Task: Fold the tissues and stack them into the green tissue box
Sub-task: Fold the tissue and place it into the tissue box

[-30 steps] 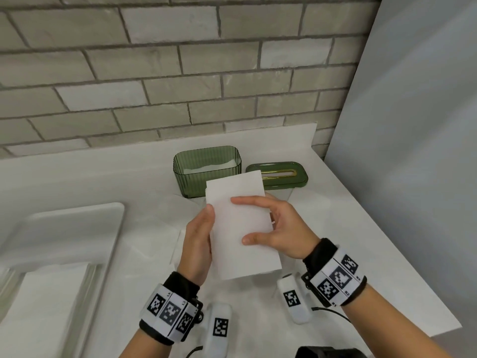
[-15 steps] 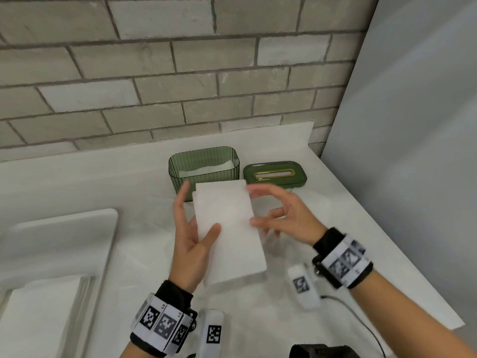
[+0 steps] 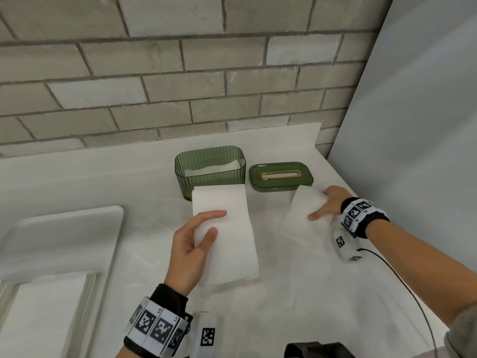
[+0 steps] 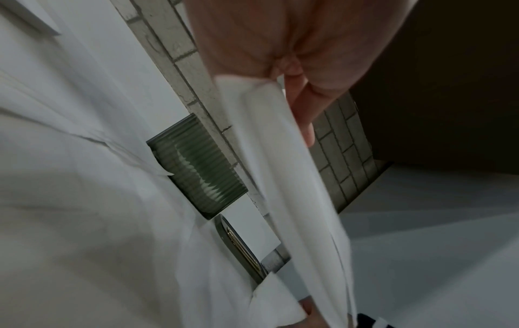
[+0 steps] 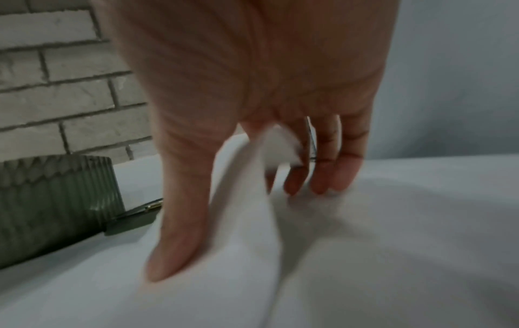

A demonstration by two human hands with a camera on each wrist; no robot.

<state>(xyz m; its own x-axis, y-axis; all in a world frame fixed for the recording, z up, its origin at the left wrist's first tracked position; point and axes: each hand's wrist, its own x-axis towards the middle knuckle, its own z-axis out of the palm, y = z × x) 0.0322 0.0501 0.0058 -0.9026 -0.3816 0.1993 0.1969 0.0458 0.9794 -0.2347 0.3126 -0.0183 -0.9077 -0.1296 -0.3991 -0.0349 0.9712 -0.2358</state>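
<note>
Head view, nearest first: a white tray [image 3: 64, 223] sits at the near left with a stack of flat tissues [image 3: 41, 316] on it. Just right of centre, the left hand [image 3: 192, 244] holds a folded tissue [image 3: 224, 236] above the white counter [image 3: 284, 319], thumb on top and fingers beneath, pinching its left edge; the left wrist view shows the sheet hanging from that pinch. Further right, the right hand [image 3: 327, 205] takes a second tissue [image 3: 302, 215] lying on the counter, thumb laid across its top; the right wrist view shows its corner caught between thumb and forefinger, the other fingers straight with tips down near the surface. Beyond the folded tissue stands the green tissue box [image 3: 210, 171], open, with white tissues inside. Its green lid [image 3: 281, 177] lies just to the right, slot up. A grey brick wall [image 3: 180, 73] closes the far side.
</note>
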